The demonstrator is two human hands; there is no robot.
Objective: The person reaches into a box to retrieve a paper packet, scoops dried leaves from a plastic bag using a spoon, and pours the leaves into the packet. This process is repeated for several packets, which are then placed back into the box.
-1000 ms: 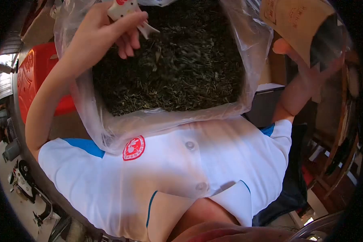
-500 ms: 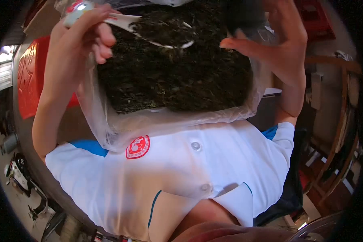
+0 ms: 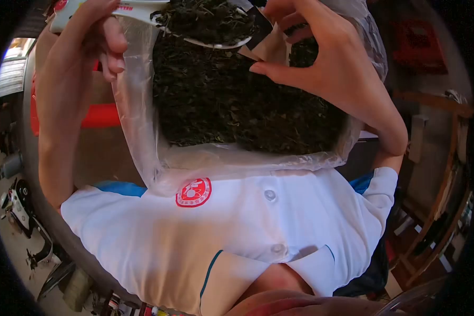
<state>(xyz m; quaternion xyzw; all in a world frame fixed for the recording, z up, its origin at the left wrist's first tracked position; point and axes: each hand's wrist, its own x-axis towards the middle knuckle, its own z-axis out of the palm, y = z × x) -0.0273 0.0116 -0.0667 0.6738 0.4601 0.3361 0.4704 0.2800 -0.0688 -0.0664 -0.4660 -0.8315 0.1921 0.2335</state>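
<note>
At the top of the head camera's view, a large clear plastic bag [image 3: 142, 142] stands open against the person's chest, its mouth spread wide and its near edge folded down over the white polo shirt [image 3: 231, 231]. The bag is filled with dark, dried loose leaves [image 3: 231, 105], heaped almost to its rim.

The left hand [image 3: 89, 37] is raised over the bag's left side with the fingers curled tight around the handle of a white scoop [image 3: 205, 31]. The scoop is held roughly level above the bag, and its bowl is piled full of the same dark leaves.

The right hand [image 3: 321, 58] hovers over the bag's right side, just beside the bowl of the scoop. Its thumb and fingers pinch the top of a small tan paper pouch [image 3: 271, 47], holding the mouth of the pouch against the scoop's edge. Most of the pouch is hidden behind the fingers, so what lies inside it cannot be seen.

Behind the bag on the left shows a red plastic surface [image 3: 100, 115]. Wooden furniture [image 3: 437, 179] stands at the right edge of the view.
</note>
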